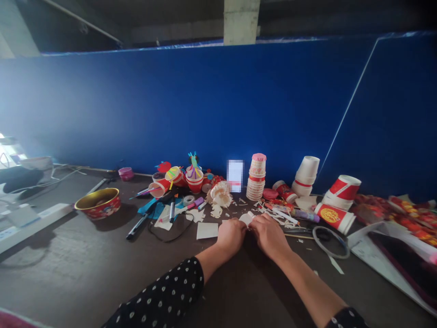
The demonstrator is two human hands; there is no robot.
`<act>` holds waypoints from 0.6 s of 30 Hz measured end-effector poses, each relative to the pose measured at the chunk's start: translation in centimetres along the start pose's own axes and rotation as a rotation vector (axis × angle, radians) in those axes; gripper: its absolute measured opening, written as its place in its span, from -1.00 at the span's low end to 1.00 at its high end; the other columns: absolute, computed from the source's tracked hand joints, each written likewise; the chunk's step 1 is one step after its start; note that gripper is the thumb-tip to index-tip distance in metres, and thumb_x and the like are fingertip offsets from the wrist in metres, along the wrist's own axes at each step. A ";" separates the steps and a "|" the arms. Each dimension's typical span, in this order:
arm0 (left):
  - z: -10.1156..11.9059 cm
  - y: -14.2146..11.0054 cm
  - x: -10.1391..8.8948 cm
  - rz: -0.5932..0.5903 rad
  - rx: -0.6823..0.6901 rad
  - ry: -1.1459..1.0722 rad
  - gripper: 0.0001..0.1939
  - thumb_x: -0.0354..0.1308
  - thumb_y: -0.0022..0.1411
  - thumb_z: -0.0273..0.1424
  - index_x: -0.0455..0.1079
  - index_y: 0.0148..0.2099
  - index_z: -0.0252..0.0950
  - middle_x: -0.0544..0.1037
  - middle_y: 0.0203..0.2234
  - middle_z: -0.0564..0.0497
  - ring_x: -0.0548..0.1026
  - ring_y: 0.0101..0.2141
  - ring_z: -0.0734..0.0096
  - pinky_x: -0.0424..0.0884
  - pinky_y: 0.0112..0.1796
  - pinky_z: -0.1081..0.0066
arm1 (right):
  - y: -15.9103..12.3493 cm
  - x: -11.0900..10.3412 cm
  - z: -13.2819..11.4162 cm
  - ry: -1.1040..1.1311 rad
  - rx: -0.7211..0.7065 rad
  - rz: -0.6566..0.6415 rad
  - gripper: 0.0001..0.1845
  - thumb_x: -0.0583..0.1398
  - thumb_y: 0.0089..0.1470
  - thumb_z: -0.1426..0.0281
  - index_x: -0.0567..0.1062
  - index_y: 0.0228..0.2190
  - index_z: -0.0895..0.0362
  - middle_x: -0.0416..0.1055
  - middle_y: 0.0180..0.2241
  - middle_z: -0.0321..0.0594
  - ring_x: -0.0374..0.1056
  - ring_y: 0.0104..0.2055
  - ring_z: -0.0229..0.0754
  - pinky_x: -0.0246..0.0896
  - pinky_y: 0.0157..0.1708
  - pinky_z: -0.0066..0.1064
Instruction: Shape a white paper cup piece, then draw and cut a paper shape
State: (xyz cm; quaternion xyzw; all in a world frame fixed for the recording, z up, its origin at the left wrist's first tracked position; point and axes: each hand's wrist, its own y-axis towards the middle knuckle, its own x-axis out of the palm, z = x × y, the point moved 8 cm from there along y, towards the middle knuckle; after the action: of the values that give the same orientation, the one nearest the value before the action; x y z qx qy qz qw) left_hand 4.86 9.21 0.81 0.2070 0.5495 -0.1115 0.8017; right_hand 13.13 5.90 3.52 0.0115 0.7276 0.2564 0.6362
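Observation:
My left hand (pixel 232 238) and my right hand (pixel 268 234) meet at the middle of the dark table. Between their closed fingers is a small white paper piece (pixel 244 220), gripped from both sides; my fingers cover much of it. Left of my left hand lies a flat white paper square (pixel 207 230). Just beyond the hands are white paper scraps (pixel 216 211) and a cream, ruffled paper shape (pixel 221 195). Beside my right hand, more cut strips and a white-and-orange pen (pixel 286 215) lie on the table.
A tall stack of paper cups (pixel 256 180) stands behind the hands, near a pixelated upright panel (pixel 235 175). Left are markers (pixel 138 225) and a red-gold bowl (pixel 98 203). At right are red-white cups (pixel 334 217), a clear ring (pixel 330 243) and a white tray (pixel 378 264). A blue partition (pixel 170 100) rises behind.

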 end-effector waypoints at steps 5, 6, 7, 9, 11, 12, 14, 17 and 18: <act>-0.2 0.1 0.0 0.005 -0.006 -0.036 -0.77 -0.03 0.13 -0.38 0.47 -0.37 -0.25 0.52 -0.39 -0.02 0.44 -0.33 0.33 0.28 -0.31 0.44 | 0.1 0.2 0.1 -0.017 0.013 -0.005 -0.72 -0.01 0.09 0.48 0.46 -0.50 0.11 0.39 -0.41 -0.20 0.19 -0.27 -0.18 0.05 -0.27 -0.44; -0.2 0.1 -0.1 0.009 -0.006 -0.045 -0.77 -0.02 0.12 -0.38 0.47 -0.37 -0.24 0.52 -0.40 -0.02 0.44 -0.33 0.34 0.28 -0.31 0.44 | 0.1 0.3 0.1 -0.017 0.010 -0.010 -0.72 -0.01 0.09 0.49 0.46 -0.50 0.11 0.39 -0.41 -0.20 0.19 -0.27 -0.18 0.05 -0.28 -0.44; -0.2 0.1 -0.1 0.013 -0.004 -0.054 -0.78 -0.01 0.11 -0.39 0.47 -0.37 -0.24 0.52 -0.39 -0.02 0.43 -0.33 0.34 0.28 -0.31 0.44 | 0.1 0.4 0.0 -0.017 0.007 -0.015 -0.71 -0.01 0.09 0.49 0.47 -0.50 0.11 0.39 -0.41 -0.20 0.19 -0.27 -0.18 0.05 -0.28 -0.44; -0.2 0.0 -0.2 0.015 0.003 -0.067 -0.79 -0.01 0.10 -0.40 0.47 -0.38 -0.24 0.52 -0.40 -0.01 0.43 -0.33 0.35 0.28 -0.31 0.45 | 0.1 0.6 0.1 -0.009 0.007 -0.025 -0.70 -0.02 0.10 0.48 0.47 -0.50 0.09 0.40 -0.40 -0.21 0.20 -0.27 -0.18 0.05 -0.29 -0.44; -0.2 0.0 -0.2 0.015 0.007 -0.072 -0.79 -0.01 0.10 -0.41 0.47 -0.39 -0.24 0.51 -0.41 -0.01 0.43 -0.35 0.35 0.28 -0.32 0.45 | 0.1 0.7 0.3 0.008 0.019 -0.028 -0.69 -0.04 0.12 0.46 0.47 -0.49 0.09 0.42 -0.40 -0.22 0.21 -0.28 -0.18 0.05 -0.30 -0.43; -0.1 0.0 -0.2 0.016 0.008 -0.072 -0.78 -0.01 0.11 -0.40 0.47 -0.39 -0.25 0.51 -0.41 -0.01 0.43 -0.35 0.35 0.28 -0.32 0.45 | 0.1 0.7 0.4 0.020 0.025 -0.030 -0.68 -0.04 0.13 0.45 0.47 -0.48 0.09 0.42 -0.40 -0.22 0.21 -0.28 -0.18 0.05 -0.30 -0.43; -0.1 -0.1 -0.3 0.018 0.010 -0.073 -0.77 -0.02 0.11 -0.41 0.48 -0.38 -0.25 0.52 -0.41 -0.01 0.44 -0.36 0.35 0.28 -0.33 0.45 | 0.2 0.9 0.4 0.048 0.027 -0.043 -0.67 -0.05 0.13 0.45 0.48 -0.45 0.09 0.43 -0.40 -0.21 0.22 -0.28 -0.18 0.05 -0.29 -0.43; 0.0 -0.1 -0.4 0.012 0.007 -0.077 -0.76 -0.03 0.10 -0.44 0.48 -0.36 -0.24 0.52 -0.40 -0.01 0.44 -0.35 0.35 0.28 -0.32 0.45 | 0.2 1.1 0.4 0.088 0.020 -0.060 -0.68 -0.05 0.13 0.46 0.50 -0.41 0.09 0.44 -0.41 -0.20 0.23 -0.25 -0.17 0.05 -0.27 -0.43; 0.0 -0.1 -0.4 0.009 0.006 -0.076 -0.76 -0.03 0.10 -0.44 0.48 -0.36 -0.24 0.52 -0.40 -0.01 0.44 -0.35 0.36 0.28 -0.32 0.45 | 0.2 1.1 0.4 0.100 0.019 -0.061 -0.68 -0.04 0.13 0.45 0.50 -0.40 0.09 0.44 -0.40 -0.21 0.23 -0.25 -0.17 0.05 -0.27 -0.43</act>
State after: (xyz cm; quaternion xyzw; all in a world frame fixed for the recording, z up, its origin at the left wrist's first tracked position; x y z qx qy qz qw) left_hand 4.70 9.10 1.13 0.2073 0.5173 -0.1174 0.8220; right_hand 13.25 6.62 2.59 -0.0174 0.7608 0.2304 0.6065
